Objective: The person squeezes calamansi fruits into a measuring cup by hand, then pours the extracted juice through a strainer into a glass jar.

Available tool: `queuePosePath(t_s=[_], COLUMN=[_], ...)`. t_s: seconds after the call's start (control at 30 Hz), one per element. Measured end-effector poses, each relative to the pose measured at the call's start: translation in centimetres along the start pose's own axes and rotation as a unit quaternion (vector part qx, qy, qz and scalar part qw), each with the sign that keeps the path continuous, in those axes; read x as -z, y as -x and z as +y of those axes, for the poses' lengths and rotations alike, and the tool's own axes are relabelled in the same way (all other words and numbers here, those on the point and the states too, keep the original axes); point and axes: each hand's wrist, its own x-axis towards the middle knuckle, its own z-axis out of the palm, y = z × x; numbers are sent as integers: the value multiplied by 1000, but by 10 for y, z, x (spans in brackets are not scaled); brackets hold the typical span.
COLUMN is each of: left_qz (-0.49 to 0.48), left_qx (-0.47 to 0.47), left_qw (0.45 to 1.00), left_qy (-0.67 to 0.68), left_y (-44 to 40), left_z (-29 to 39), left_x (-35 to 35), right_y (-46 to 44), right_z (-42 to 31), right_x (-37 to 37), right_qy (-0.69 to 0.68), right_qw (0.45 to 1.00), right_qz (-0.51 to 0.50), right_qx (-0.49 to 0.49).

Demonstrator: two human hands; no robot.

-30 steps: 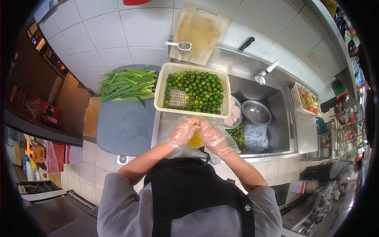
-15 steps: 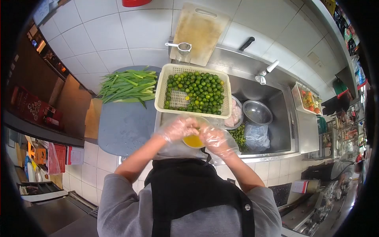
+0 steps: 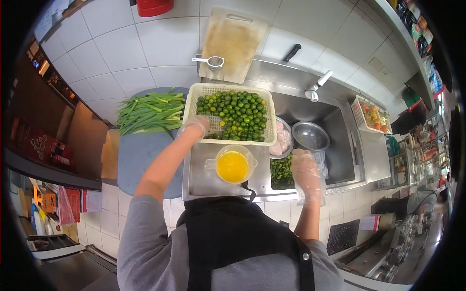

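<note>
My left hand [image 3: 196, 127], in a clear plastic glove, reaches into the lower left corner of the cream basket [image 3: 228, 141], beside the green citrus fruits [image 3: 242, 111]; its fingertips are hard to make out. Gloved too, my right hand [image 3: 305, 169] hangs over the sink's near side, beside a dark container of green fruit pieces [image 3: 281, 172]; its fingers look curled, and their contents cannot be seen. Between the hands, on the steel counter [image 3: 199, 179], stands a clear jug of yellow-orange liquid [image 3: 232, 166].
Green leaves [image 3: 153, 112] lie on a grey board [image 3: 145, 162] at the left. The sink [image 3: 340, 131] holds a metal bowl [image 3: 311, 136] and a bowl of pale meat [image 3: 281, 138]. A cutting board [image 3: 233, 43] leans on the wall. A person [image 3: 420, 201] is at far right.
My hands have parted from above the jug. The left moved up and left to the basket, the right moved right to the sink. The jug is now in full view.
</note>
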Motion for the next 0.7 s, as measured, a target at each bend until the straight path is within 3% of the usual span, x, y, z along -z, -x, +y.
queuePosePath(t_s=[0.03, 0.07, 0.13, 0.17, 0.2, 0.23, 0.27, 0.3, 0.33, 0.4, 0.47, 0.53, 0.57, 0.6, 0.67, 0.7], left_qz=[-1, 8, 17, 104, 185, 183, 208, 232, 231, 291, 262, 248, 249, 250, 243, 265], left_qx=[-2, -46, -90, -135, -175, -173, -227, -278, -276, -332, -336, -315, -323, -321, -325, -328], left_qw=[1000, 999, 995, 968, 911, 912, 868, 816, 816, 777, 768, 794, 771, 771, 784, 773], left_qy=[-2, 18, 36, 184, 326, 325, 389, 450, 452, 450, 478, 457, 489, 491, 470, 474], left_y=[9, 17, 32, 39, 50, 71, 98, 115, 123, 136, 148, 159, 164, 165, 163, 163], left_z=[-1, -5, -7, -4, 1, 10, 22, 34, 42, 53, 57, 60, 60, 61, 64, 70], left_x=[10, 22, 42, 45, 49, 63, 86, 94, 86, 74, 72, 68, 68, 63, 44, 38], right_y=[-3, -6, -13, -19, -26, -33, -40, -45, -51, -60, -66, -66, -65, -60, -50, -49], right_z=[-20, -28, -41, -51, -63, -76, -87, -97, -104, -107, -104, -105, -105, -103, -101, -112], right_x=[18, 14, 6, 5, 6, 7, 8, 11, 12, 7, -1, -9, -14, -25, -46, -21], right_qy=[-52, -53, -210, -212, -423, -611, -612, -663, -707, -702, -618, -614, -610, -609, -518, -551], right_qw=[993, 993, 978, 977, 905, 784, 783, 731, 673, 679, 749, 746, 742, 742, 822, 803], right_qz=[-75, -74, 22, 22, -42, -104, -105, -132, -158, -169, -227, -253, -276, -278, -235, -205], right_qx=[-73, -74, 2, 2, -17, -35, -36, -92, -148, -136, -76, -55, -36, -36, 44, 99])
